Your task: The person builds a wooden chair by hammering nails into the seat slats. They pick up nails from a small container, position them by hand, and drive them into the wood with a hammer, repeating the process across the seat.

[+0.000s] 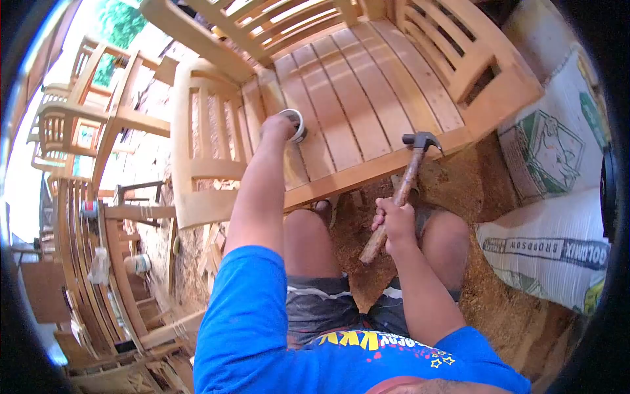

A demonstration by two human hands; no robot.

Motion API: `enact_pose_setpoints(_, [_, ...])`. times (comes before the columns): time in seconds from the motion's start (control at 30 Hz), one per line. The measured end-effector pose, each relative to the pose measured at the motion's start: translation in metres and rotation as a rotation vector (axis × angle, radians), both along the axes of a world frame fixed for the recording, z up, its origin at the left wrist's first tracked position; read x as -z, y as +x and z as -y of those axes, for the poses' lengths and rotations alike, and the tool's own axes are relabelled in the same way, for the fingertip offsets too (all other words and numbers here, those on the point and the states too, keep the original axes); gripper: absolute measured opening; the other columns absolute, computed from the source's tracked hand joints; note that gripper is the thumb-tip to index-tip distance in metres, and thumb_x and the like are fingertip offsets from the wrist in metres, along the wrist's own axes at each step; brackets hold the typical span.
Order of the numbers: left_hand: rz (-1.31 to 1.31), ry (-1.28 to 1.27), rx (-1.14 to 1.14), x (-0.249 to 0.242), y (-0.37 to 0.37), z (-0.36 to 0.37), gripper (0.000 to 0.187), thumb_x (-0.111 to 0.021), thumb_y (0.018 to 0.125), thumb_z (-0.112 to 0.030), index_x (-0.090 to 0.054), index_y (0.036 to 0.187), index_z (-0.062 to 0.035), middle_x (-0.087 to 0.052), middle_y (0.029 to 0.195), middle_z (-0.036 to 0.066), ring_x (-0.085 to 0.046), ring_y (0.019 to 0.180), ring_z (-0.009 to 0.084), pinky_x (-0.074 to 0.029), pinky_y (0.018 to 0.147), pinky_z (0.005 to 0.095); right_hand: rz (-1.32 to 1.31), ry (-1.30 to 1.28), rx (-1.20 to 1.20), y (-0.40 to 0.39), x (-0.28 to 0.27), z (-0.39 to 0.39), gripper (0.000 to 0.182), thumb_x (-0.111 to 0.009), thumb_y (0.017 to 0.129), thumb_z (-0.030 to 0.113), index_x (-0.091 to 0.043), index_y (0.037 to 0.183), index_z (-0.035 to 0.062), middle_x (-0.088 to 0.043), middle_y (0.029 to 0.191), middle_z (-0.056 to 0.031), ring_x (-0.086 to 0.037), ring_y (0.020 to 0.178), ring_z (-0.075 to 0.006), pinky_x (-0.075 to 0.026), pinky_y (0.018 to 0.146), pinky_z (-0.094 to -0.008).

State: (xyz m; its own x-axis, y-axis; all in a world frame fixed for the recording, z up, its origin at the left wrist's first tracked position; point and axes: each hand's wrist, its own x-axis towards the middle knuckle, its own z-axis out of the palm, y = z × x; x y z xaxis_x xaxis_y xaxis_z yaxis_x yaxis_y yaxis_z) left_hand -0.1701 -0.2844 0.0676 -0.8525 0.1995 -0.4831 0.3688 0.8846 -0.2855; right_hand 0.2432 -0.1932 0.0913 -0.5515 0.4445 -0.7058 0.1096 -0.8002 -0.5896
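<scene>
My right hand is wrapped around the wooden handle of a claw hammer. The hammer's dark metal head rests over the front edge of a wooden bench seat, its claw pointing right. Stretched forward, my left hand is at a small white cup on the seat's left part. The fingers of that hand dip inside the rim and are hidden, so their grip and the cup's contents cannot be made out.
The bench has slatted armrests at both sides and a slatted back. Printed sacks lie to the right. Sawdust covers the ground by my legs. At left stand wooden chair frames and stacked timber pieces.
</scene>
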Motion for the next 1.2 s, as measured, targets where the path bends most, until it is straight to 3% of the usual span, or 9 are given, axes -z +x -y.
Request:
enact_pose_setpoints(0.17, [-0.032, 0.107, 0.051, 0.004, -0.001, 0.015, 0.037, -0.071, 0.087, -0.02, -0.075, 0.123, -0.0106, -0.07, 0.131, 0.017, -0.067, 0.123, 0.0314, -0.056, 0.101, 0.0398, -0.024, 0.0, 0.003, -0.001, 0.0, 0.0, 0.018, -0.068, 0.091, 0.009, -0.054, 0.08, 0.0083, -0.051, 0.065, -0.0013, -0.052, 0.051, -0.0121, -0.048, 0.046, -0.0319])
enact_pose_setpoints(0.3, [-0.137, 0.13, 0.14, 0.031, -0.013, 0.049, 0.039, -0.074, 0.084, -0.021, -0.076, 0.119, -0.0054, -0.072, 0.126, 0.019, -0.07, 0.118, 0.0319, -0.057, 0.099, 0.0407, -0.029, -0.021, 0.034, -0.001, -0.005, -0.002, 0.016, -0.068, 0.09, 0.008, -0.056, 0.079, 0.0072, -0.053, 0.064, -0.0014, -0.053, 0.05, -0.0126, -0.047, 0.046, -0.0321])
enact_pose_setpoints(0.4, [-0.085, 0.134, -0.043, -0.03, 0.031, 0.037, 0.046, -0.075, 0.086, -0.032, -0.074, 0.122, -0.0044, -0.071, 0.129, 0.018, -0.068, 0.121, 0.033, -0.056, 0.101, 0.0423, -0.067, -0.043, 0.05, -0.002, -0.002, 0.0, 0.015, -0.068, 0.089, 0.008, -0.059, 0.078, 0.0055, -0.055, 0.063, -0.0024, -0.054, 0.048, -0.0141, -0.046, 0.044, -0.0332])
enact_pose_setpoints(0.53, [-0.145, 0.154, -0.163, -0.066, 0.051, 0.036, 0.06, -0.071, 0.088, -0.055, -0.074, 0.125, -0.0082, -0.069, 0.134, 0.015, -0.066, 0.124, 0.0337, -0.054, 0.103, 0.0431, -0.064, -0.071, 0.072, -0.003, -0.005, 0.003, 0.017, -0.069, 0.088, 0.009, -0.057, 0.077, 0.0064, -0.055, 0.064, -0.0024, -0.055, 0.049, -0.014, -0.047, 0.044, -0.0327])
enact_pose_setpoints(0.63, [-0.293, 0.314, -0.03, -0.061, 0.047, 0.055, 0.034, -0.075, 0.087, -0.042, -0.082, 0.107, -0.0151, -0.071, 0.127, 0.016, -0.07, 0.115, 0.0335, -0.056, 0.1, 0.0428, -0.067, -0.096, 0.054, -0.004, -0.007, 0.004, 0.018, -0.07, 0.088, 0.01, -0.056, 0.076, 0.0062, -0.055, 0.064, -0.0026, -0.055, 0.049, -0.014, -0.048, 0.045, -0.0327])
enact_pose_setpoints(0.67, [-0.362, 0.381, 0.024, -0.065, 0.056, 0.056, 0.031, -0.075, 0.086, -0.039, -0.082, 0.102, -0.0139, -0.072, 0.124, 0.017, -0.07, 0.112, 0.0334, -0.056, 0.098, 0.0433, -0.058, -0.123, 0.018, -0.004, -0.009, 0.004, 0.018, -0.069, 0.092, 0.009, -0.052, 0.085, 0.0094, -0.052, 0.066, 0.0004, -0.053, 0.052, -0.0104, -0.048, 0.048, -0.0301])
enact_pose_setpoints(0.83, [-0.485, 0.721, 0.158, -0.07, 0.083, 0.071, 0.019, -0.077, 0.083, -0.025, -0.081, 0.088, -0.0076, -0.076, 0.103, 0.018, -0.073, 0.089, 0.0303, -0.057, 0.083, 0.0415, -0.079, -0.134, 0.02, -0.01, -0.008, 0.009, 0.018, -0.069, 0.09, 0.011, -0.055, 0.081, 0.0074, -0.053, 0.065, -0.0012, -0.055, 0.051, -0.0123, -0.049, 0.047, -0.0318])
enact_pose_setpoints(1.03, [-0.252, 1.154, -0.18, -0.042, 0.145, 0.099, 0.014, -0.084, 0.082, -0.011, -0.077, 0.083, 0.0008, -0.074, 0.072, 0.009, -0.068, 0.071, 0.014, -0.054, 0.069, 0.0295, -0.077, -0.105, 0.053, -0.018, -0.002, 0.017, 0.018, -0.071, 0.085, 0.014, -0.061, 0.077, 0.0014, -0.057, 0.061, -0.0064, -0.057, 0.049, -0.0168, -0.049, 0.046, -0.0344])
enact_pose_setpoints(1.2, [-0.117, 1.274, -0.315, -0.01, 0.175, 0.133, 0.021, -0.075, 0.095, -0.011, -0.072, 0.109, 0.0054, -0.076, 0.094, 0.009, -0.069, 0.082, 0.0132, -0.055, 0.077, 0.028, -0.124, -0.023, 0.017, -0.017, 0.007, 0.018, 0.026, -0.071, 0.085, 0.013, -0.057, 0.065, 0.0061, -0.056, 0.056, -0.0068, -0.054, 0.045, -0.0182, -0.047, 0.045, -0.0349])
